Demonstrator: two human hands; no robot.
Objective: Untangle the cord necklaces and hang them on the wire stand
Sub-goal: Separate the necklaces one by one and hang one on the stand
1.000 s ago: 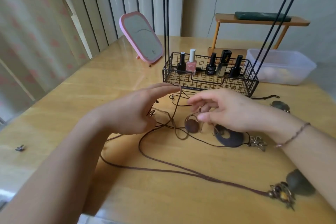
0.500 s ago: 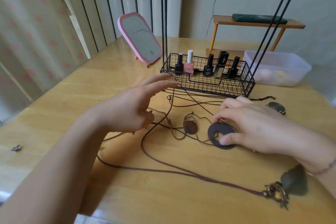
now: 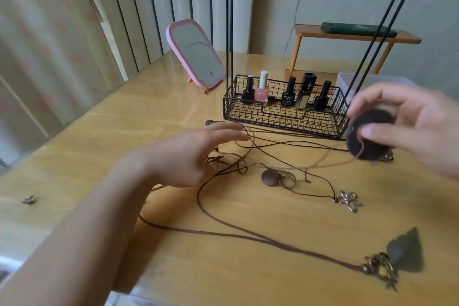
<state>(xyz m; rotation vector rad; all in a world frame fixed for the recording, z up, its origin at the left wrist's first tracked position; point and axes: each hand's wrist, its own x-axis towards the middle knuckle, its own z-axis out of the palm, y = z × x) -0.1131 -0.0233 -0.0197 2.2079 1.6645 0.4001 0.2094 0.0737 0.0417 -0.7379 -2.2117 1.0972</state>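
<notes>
While the wooden table (image 3: 129, 117) carried the tangle, the wire stand (image 3: 283, 112) stood at its back with nail polish bottles (image 3: 262, 92) in its basket. The left hand (image 3: 191, 154) hovered low over the knotted cord necklaces (image 3: 248, 156), fingers straight and slightly spread, fingertips touching a cord. The right hand (image 3: 407, 119), blurred, was raised before the stand's right end, thumb and fingers pinching a dark round pendant (image 3: 370, 136) whose thin cord trailed down to the tangle. A small brown disc pendant (image 3: 270, 177) and a metal flower charm (image 3: 349, 201) lay on the table.
</notes>
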